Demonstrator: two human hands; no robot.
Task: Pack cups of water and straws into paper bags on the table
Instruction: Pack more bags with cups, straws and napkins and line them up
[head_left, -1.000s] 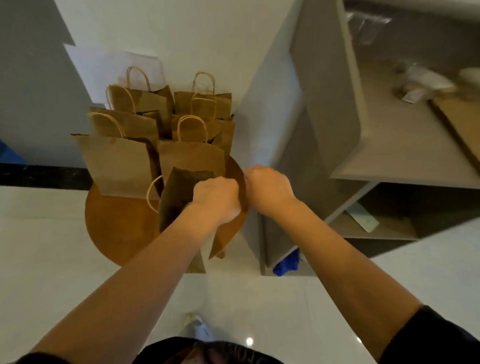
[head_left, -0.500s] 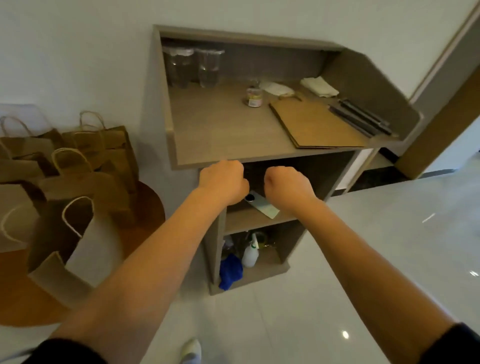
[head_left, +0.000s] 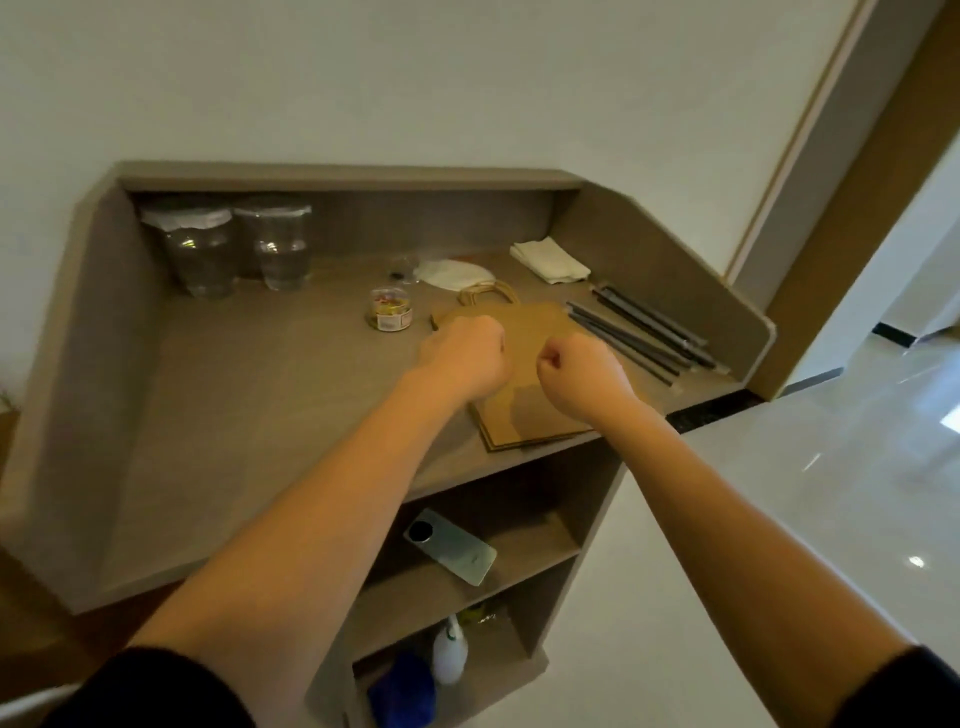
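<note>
Step, as judged: take the next flat bag from the stack (head_left: 524, 395) at the bench (head_left: 249, 395) front edge. Peel only the top sheet by its twisted handle.
Left hand (head_left: 464, 356), right hand (head_left: 581, 375): fingers curled into fists, apparently holding nothing.
Cups (head_left: 236, 249): clear, ribbed plastic, rear left.
Straws (head_left: 641, 332): dark, thin, beside stack.
</note>
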